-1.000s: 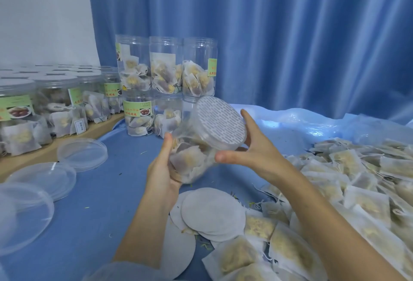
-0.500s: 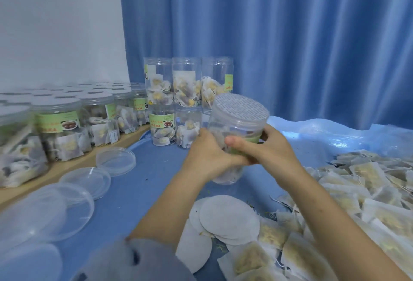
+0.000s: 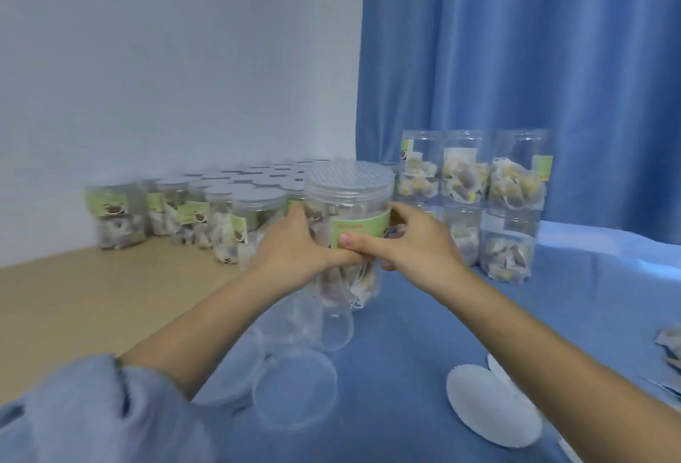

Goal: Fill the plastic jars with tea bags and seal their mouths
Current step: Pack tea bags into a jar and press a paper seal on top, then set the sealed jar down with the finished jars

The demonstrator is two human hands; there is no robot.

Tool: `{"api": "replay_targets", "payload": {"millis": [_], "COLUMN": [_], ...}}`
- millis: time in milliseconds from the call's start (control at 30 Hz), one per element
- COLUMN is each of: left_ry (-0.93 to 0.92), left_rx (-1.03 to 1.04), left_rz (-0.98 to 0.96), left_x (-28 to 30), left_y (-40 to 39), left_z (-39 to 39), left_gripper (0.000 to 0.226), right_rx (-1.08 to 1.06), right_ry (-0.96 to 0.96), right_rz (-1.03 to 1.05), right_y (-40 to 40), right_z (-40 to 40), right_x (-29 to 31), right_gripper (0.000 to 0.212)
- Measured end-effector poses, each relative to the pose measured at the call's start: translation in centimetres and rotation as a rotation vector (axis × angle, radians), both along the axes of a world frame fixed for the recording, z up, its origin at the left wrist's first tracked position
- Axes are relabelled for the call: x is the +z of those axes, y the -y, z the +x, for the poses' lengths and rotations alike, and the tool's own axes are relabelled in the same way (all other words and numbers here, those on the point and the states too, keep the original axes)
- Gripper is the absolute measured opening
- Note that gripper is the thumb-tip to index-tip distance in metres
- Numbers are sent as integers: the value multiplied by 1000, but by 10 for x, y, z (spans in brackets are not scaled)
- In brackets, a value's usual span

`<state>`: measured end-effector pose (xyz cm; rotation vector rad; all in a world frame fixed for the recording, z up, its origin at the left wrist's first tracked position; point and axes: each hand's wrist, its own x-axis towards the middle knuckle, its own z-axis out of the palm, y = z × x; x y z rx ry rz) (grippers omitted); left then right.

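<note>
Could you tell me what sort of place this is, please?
Probably a small hand-packing workspace, not a factory line: rows of labelled jars of tea bags, loose clear lids, paper seals, a curtain behind.

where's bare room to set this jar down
Free: the wooden tabletop in front of the lidded jars, and blue cloth between the held jar and white seal discs. Crowded: loose clear lids just below both hands.
</note>
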<state>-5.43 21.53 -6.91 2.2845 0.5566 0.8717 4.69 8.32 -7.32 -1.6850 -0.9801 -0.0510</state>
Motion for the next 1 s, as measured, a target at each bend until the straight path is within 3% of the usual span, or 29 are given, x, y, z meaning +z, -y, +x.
{"api": "replay_targets", "payload": {"millis": [167,300,433,567,667,767,1000], "left_ry": [21,-5,21,117,128,84,55], "left_rx": [147,181,175,258,290,270,263], "left_rz": [-97,-192,-311,-332,-257,-308,-369], "left_x": [-7,-19,-35,-52,-59,-63,-61], "left_y": [-74,-115,-148,-178,-197,-206,-182], "left_z": [-70,-102,-111,-109,-112,-119,-107], "left_gripper": [97,94,74,82,73,85,73], "right_rx": [137,177,215,178,316,396,429], "right_ry": [98,125,107,136,101,46,-14], "right_rz": [-41,-157,-211,-286,-449,-578,-487], "right_y": [-95,-153,-195,-232,-259,-281,-271], "right_z": [-48,-71,-78,-75,-73,-80,-81], "right_x": [-7,-23,-38,-47,-50,-51,-57], "right_gripper": [36,51,62,64,70,81,75]}}
